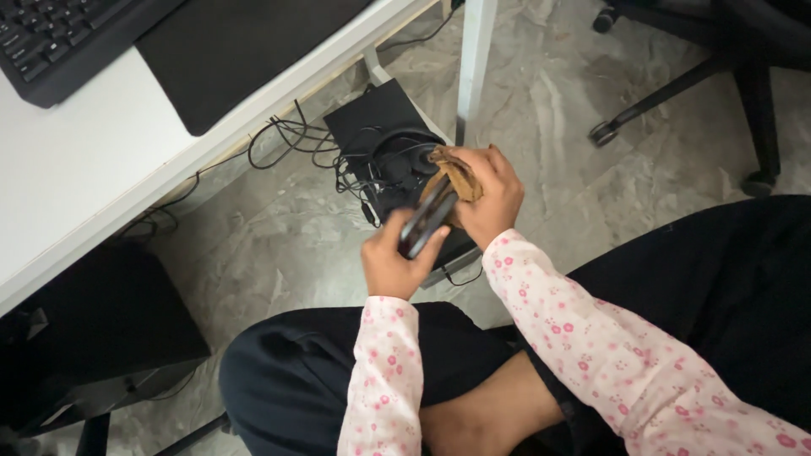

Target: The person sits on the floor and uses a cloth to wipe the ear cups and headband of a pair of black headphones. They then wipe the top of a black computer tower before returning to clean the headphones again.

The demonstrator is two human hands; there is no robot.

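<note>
Black phone (427, 219) sat clamped edge-on in the left hand (393, 262), fingers wrapped round its lower end. Right hand (490, 198) gripped a brown cloth (456, 176), pressed against the phone's upper end. Beyond the fingertips: black speaker box (380, 127), tangled cables (291, 143), white desk (76, 152).

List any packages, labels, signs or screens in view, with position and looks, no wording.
No packages, labels or signs show.
Phone: a dark, slim slab held between the left hand and right hand, seen nearly edge-on; its glossy face is dark, with a brown cloth at its upper end.
</note>
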